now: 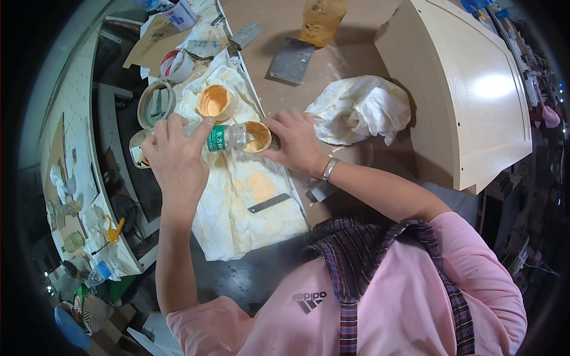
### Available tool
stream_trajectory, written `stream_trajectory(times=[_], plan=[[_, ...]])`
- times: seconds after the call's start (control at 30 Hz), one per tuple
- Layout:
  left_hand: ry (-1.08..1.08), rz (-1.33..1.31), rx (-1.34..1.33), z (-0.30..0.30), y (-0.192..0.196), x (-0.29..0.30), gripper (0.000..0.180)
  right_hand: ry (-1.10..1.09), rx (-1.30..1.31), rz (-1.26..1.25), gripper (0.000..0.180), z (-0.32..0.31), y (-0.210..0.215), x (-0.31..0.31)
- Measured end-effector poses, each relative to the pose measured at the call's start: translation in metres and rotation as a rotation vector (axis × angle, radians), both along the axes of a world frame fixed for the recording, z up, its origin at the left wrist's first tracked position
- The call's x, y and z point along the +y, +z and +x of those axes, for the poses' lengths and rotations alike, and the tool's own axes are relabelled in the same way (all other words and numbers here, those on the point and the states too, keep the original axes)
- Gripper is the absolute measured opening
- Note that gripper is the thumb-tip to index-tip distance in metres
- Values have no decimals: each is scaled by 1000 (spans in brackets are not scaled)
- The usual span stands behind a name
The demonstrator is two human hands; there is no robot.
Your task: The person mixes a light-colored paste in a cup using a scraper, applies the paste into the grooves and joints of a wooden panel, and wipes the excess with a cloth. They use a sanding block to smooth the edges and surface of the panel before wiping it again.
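My left hand (177,155) is wrapped round a clear bottle with a green label (217,138). The bottle lies tipped on its side, its neck at the mouth of a small cup (265,146) crusted with pale orange residue. My right hand (295,140) grips that cup from its right side and tilts it toward the bottle. Whether liquid is flowing cannot be made out. Just beyond the bottle stands a second cup (215,101), orange inside. Both cups are over a stained white cloth (237,219), where a flat metal scraper blade (269,203) lies nearer to me.
A crumpled white cloth (362,110) lies right of my right hand. Behind it are a dark grey block (291,60) and a container of amber liquid (322,22). A pale wooden cabinet piece (436,89) stands at the right. Tape rolls (146,105) sit at the left.
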State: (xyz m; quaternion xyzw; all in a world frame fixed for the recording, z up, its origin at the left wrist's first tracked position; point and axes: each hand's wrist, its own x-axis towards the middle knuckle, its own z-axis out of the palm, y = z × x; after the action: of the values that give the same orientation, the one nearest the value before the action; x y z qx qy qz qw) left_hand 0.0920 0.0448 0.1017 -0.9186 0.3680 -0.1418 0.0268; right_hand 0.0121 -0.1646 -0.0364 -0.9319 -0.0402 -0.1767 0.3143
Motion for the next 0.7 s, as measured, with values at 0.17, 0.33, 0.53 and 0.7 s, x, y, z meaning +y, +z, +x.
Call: stream_trajectory(times=[0.17,0.33,0.53,0.7], plan=[[-11,-8,-5,2,0,-5,55,-4,8,-3,62,0,2,-1],[-45,-34,6,0,0,-12,54,-3,15,-3,62,0,3,0],[-47,-8,-3,2,-3,-13,53,2,10,-12,62,0,3,-1],[-50,-1,13,1,-4,-15,50,7,17,-10,62,0,2,-1]])
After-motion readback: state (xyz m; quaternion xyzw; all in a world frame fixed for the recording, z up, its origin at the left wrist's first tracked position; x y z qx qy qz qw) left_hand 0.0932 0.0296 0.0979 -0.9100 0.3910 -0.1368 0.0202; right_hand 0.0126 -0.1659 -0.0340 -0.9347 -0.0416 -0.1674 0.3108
